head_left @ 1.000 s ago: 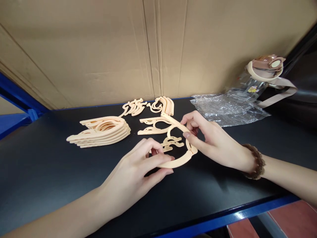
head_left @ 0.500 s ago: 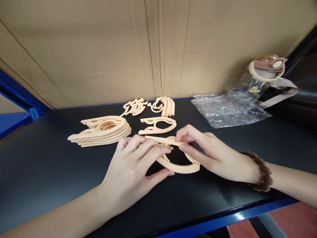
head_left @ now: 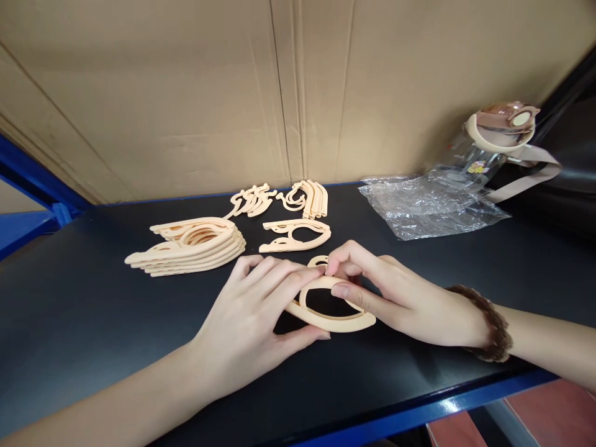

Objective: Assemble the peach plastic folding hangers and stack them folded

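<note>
A beige plastic folding hanger (head_left: 347, 325) lies low over the black tabletop, folded into a loop, with both hands on it. My left hand (head_left: 261, 304) grips its left side, thumb below the near arm and fingers across the top; that end is hidden beneath the fingers. My right hand (head_left: 379, 292) pinches the far arm between thumb and bent fingers. Just behind lies another folded hanger (head_left: 307, 246), touched by neither hand. To the left rests a stack of several folded hangers (head_left: 205, 253).
Toward the back are loose hook pieces (head_left: 259, 202) and several curved arm pieces (head_left: 317, 200). Clear plastic bags (head_left: 433, 208) lie at the right, by a strapped drinking bottle (head_left: 500, 133). Cardboard (head_left: 186, 93) stands behind the black table (head_left: 84, 310), which has a blue front edge (head_left: 442, 406).
The far arm of the held hanger has swung in, and its inner curve now closes into a loop. My right hand has shifted slightly left and down with it.
</note>
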A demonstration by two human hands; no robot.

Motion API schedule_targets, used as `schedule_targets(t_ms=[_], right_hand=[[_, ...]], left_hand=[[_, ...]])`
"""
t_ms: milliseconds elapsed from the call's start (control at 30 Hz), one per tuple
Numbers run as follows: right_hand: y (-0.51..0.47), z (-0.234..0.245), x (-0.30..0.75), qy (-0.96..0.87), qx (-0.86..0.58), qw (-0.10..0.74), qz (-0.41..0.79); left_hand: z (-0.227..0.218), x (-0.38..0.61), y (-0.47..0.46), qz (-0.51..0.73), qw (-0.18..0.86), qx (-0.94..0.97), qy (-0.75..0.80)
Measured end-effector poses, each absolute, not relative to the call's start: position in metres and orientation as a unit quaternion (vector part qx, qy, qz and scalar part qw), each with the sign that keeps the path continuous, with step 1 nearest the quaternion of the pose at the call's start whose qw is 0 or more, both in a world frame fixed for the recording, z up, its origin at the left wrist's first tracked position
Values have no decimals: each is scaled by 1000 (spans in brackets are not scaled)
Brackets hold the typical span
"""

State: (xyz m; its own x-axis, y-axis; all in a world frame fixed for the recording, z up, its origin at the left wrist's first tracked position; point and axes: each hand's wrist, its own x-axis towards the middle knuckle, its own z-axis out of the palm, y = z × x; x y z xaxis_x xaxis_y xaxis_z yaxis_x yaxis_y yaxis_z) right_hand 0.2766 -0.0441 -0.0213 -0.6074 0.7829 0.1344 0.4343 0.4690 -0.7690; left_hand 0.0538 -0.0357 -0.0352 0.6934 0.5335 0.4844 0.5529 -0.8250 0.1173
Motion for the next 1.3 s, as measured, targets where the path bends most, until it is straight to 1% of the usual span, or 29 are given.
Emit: schedule_targets(t_ms=[300, 367, 433, 500, 600, 800, 967, 1133, 1300], right_hand=[[-43, -23, 278, -835, -389, 238, 309], [-42, -23, 279, -850, -392, 235, 263], [-41, -23, 280, -873, -390, 222, 192], [-40, -21, 281, -893, -386, 196, 123], [-39, -18, 283, -909, -382, 149, 76], [-35, -16, 290, -928, -364, 74, 20], [-31, -17, 299, -934, -355, 38, -5], [-27, -19, 310, -929, -369, 29, -12], [-22, -23, 320, -922, -386, 34, -9]], left_hand=[[-35, 52, -33, -258, 18, -918, -299], [-36, 52, -33, -258, 18, -919, -296], [-36, 52, -32, -257, 19, -923, -286], [-37, 53, -33, -249, 14, -929, -274], [-37, 54, -35, -234, 6, -938, -255], [-40, 54, -35, -222, 7, -945, -241], [-41, 52, -30, -224, -2, -940, -259], [-43, 48, -23, -222, 52, -930, -288], [-45, 44, -18, -175, 72, -930, -316]])
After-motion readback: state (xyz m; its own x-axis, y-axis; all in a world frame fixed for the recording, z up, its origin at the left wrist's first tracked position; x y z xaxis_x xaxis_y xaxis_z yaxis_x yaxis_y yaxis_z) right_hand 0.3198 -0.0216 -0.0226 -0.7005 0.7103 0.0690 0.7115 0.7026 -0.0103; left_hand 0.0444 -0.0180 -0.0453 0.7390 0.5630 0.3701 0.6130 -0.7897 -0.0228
